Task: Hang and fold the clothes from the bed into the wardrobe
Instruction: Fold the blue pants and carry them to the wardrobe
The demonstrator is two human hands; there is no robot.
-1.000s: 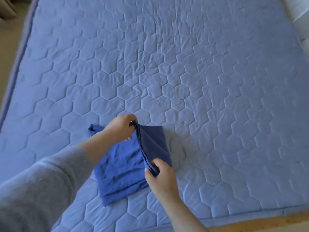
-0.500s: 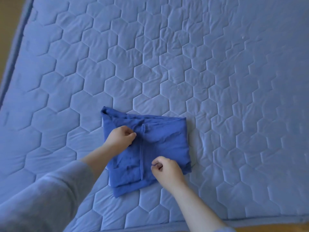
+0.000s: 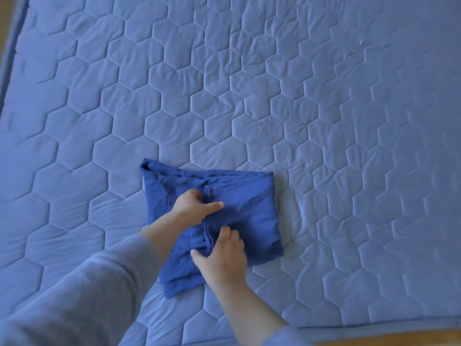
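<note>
Garment: folded dark-blue cloth point(image 3: 244, 208) lies flat on the quilted bed point(image 3: 249, 96), no longer lifted.
Left hand point(image 3: 194, 206): now pressing, forefinger extended.
Right hand point(image 3: 222, 258): spread, pressing the hem.

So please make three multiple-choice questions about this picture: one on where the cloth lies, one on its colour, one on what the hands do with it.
1. Where does the folded cloth lie?
A. On the quilted mattress, near its closer edge
B. On a wardrobe shelf
C. On the floor

2. What colour is the cloth?
A. White
B. Dark blue
C. Red

3. What are the hands doing?
A. Both rest on the cloth
B. Both hang free in the air
C. Only one touches it

Answers: 1 A, the hexagon quilting surrounds it. 2 B, it is darker than the mattress. 3 A, the left hand and right hand both lie on the cloth at its middle fold.
</note>
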